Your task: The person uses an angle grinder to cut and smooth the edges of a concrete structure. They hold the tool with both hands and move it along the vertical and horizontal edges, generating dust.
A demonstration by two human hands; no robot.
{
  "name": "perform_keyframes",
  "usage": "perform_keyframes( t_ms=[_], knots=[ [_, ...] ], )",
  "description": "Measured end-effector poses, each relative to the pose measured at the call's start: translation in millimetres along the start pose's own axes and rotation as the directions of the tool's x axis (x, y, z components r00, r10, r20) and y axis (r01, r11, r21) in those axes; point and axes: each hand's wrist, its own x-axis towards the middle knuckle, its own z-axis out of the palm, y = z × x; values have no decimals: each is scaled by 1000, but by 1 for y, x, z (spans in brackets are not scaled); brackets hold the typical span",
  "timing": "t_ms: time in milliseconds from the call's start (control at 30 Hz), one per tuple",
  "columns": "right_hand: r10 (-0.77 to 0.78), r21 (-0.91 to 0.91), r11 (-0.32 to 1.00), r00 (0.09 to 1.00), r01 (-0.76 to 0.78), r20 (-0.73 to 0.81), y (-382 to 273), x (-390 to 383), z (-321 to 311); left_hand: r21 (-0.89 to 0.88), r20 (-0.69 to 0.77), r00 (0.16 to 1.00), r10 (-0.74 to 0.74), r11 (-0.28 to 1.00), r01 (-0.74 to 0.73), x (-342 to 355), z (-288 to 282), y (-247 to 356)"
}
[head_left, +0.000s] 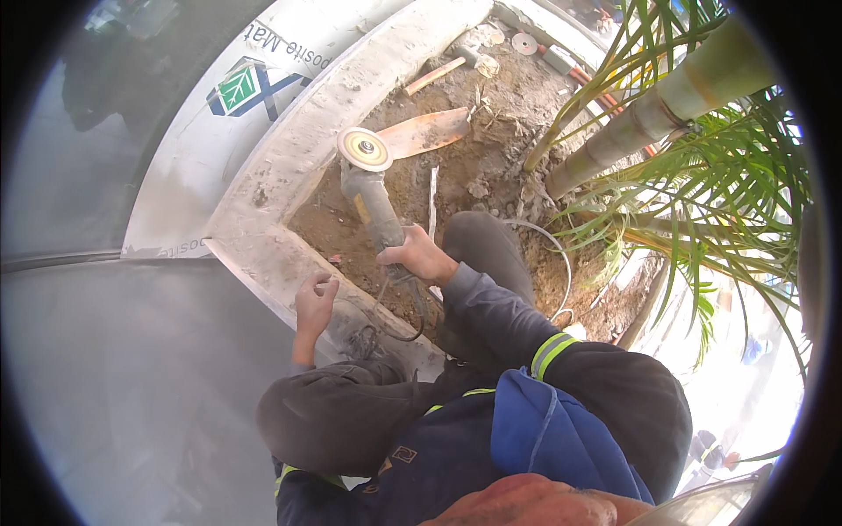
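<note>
Right hand (421,256) grips my angle grinder (373,188) one-handed over the planter soil, left hand (314,302) loosely curled and empty on the concrete curb (263,254); I judge the disc could kick or snag its trailing cord (399,329).

Right hand (421,257) stretched toward twelve o'clock, fingers wrapped tight in a firm grip, sleeved forearm angled back toward five. Left hand (314,302) at nine o'clock of it, fingers loosely curled, wrist bent.
</note>
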Motion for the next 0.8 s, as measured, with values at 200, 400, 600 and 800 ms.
perform_keyframes(
  t_ms=[200, 400, 600, 800],
  knots=[
    [-38, 44, 998, 999, 37, 9, -11, -6, 2, -51, -4, 991, 135, 990, -135, 0, 1, 42],
    [-15, 44, 999, 999, 13, 50, -11, 3, 4, -414, 2, 1000, -31, 910, 29, 4, 30, 3],
    [55, 10, 998, 995, -56, 78, -6, 4, 21, -298, 26, 1000, 7, 955, 1, 4, 23, -19],
    [107, 90, 990, 992, -113, 70, -6, -2, 33, -427, 161, 987, -23, 899, 91, 2, 24, 10]
  ],
)
